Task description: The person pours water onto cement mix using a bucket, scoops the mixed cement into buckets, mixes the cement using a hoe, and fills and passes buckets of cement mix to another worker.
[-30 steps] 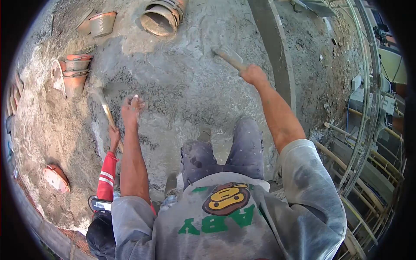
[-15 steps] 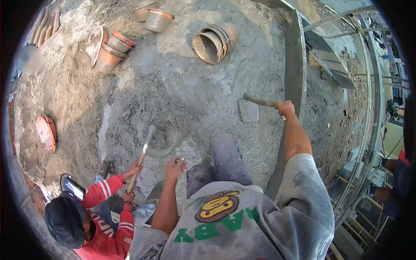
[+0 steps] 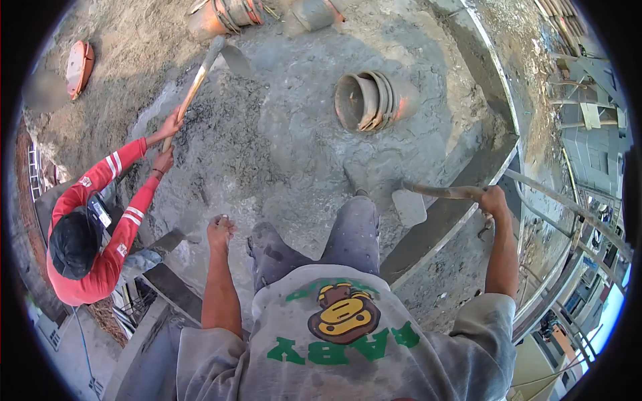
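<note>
In the head view, my right hand (image 3: 493,200) is closed around the wooden handle of a hoe (image 3: 445,192). Its flat, cement-coated blade (image 3: 409,208) rests at the wet grey mortar, right of my knees. My left hand (image 3: 221,230) hangs over the mortar left of my legs, its fingers loosely curled and a little apart, with nothing visible in them. Wet mortar (image 3: 287,147) spreads in front of me. A co-worker in a red sleeve (image 3: 107,170) grips another hoe (image 3: 194,87) with both hands, its blade out at the far left of the mortar.
Nested buckets (image 3: 384,100) lie on their side ahead of me. More buckets (image 3: 227,17) are at the top edge, and an orange container (image 3: 79,69) lies at upper left. A concrete wall edge (image 3: 461,200) runs along my right, with metal poles (image 3: 568,207) beyond.
My view has turned and shifted. My hoe stays in my right hand, blade low. The co-worker's hoe has swung from near my left hand out to the far mortar.
</note>
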A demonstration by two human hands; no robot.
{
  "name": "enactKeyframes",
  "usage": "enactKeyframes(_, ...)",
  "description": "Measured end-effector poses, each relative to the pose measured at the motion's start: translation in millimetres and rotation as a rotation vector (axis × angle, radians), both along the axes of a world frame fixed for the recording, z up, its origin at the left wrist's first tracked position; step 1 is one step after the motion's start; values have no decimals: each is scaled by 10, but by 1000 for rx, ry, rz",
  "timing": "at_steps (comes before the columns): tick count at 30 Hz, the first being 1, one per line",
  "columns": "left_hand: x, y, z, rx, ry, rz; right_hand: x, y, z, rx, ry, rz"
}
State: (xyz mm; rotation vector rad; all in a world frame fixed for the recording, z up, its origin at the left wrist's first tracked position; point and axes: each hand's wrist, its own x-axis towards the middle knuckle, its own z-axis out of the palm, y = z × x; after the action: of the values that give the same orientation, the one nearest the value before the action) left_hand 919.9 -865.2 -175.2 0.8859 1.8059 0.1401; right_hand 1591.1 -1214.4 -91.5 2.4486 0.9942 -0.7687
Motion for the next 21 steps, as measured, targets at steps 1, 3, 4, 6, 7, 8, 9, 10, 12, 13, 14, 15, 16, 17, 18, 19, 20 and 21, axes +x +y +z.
enactKeyframes(1,358,-246,6,-51,28,11,126,133,-108,22,-8,-89)
enactKeyframes(3,948,-766,25,-198,-80,-26,407,73,-558,-87,-35,-86)
enactKeyframes(4,1182,-1094,-27,-225,-205,-21,541,94,-755,-296,55,-12)
enactKeyframes(6,1720,-1494,181,-254,-176,-335,652,230,-843,-683,190,91)
enactKeyframes(7,2052,-1501,465,-270,-145,-471,637,418,-760,-852,228,109)
enactKeyframes(8,2239,-1526,581,-330,-149,-440,619,568,-780,-819,233,131)
enactKeyframes(9,2413,-1451,634,-395,-156,-407,626,753,-820,-791,241,151)
enactKeyframes(10,2480,-1432,605,-450,-173,-378,649,910,-935,-757,245,165)
enactKeyframes(12,2408,-1499,361,-353,-64,-227,785,1097,-1793,-206,340,101)
enactKeyframes(13,2353,-1494,234,-297,-7,-164,755,1337,-2272,68,332,89)
enactKeyframes(14,2332,-1408,256,-281,86,-125,576,1834,-2419,297,307,172)
enactKeyframes(15,2240,-1411,204,-262,111,-94,386,2351,-2535,440,233,283)
enactKeyframes(16,2120,-1419,149,-243,135,-66,259,2821,-2729,589,259,277)
enactKeyframes(17,2027,-1447,105,-225,160,-40,170,3231,-2943,645,226,381)
enactKeyframes(18,1953,-1476,62,-208,141,5,109,3581,-3163,665,226,422)
enactKeyframes(19,1926,-1493,24,-224,176,25,66,3812,-3404,685,222,456)
enactKeyframes(20,1927,-1508,-15,-238,205,45,46,3947,-3649,472,240,370)
enactKeyframes(21,1936,-1527,-70,-248,232,66,42,4084,-3881,262,252,288)
